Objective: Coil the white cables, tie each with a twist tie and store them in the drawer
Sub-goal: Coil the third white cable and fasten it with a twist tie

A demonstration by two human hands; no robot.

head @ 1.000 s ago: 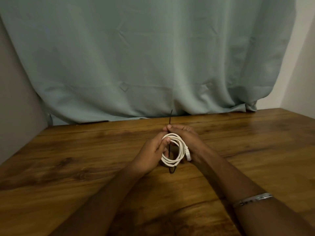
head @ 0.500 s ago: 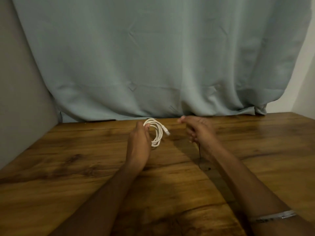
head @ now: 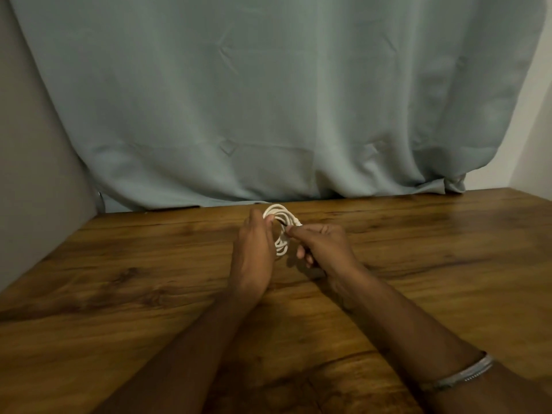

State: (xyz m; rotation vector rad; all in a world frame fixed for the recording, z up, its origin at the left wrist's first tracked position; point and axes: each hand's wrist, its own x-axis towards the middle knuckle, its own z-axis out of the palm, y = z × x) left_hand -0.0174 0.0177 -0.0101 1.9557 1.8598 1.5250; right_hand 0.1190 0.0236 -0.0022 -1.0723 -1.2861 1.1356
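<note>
A coiled white cable is held upright just above the wooden table, near its far middle. My left hand grips the coil's left side with the thumb on top. My right hand pinches a thin dark twist tie at the coil's right side, by the white plug end. Most of the tie is hidden by my fingers. No drawer is in view.
A pale blue-grey curtain hangs behind the table's far edge. Walls close in at the left and the right. A silver bangle sits on my right wrist.
The hands drew apart, the left lifting the coil and the right holding the tie. Now they have come back together, with the right hand's tie at the coil.
</note>
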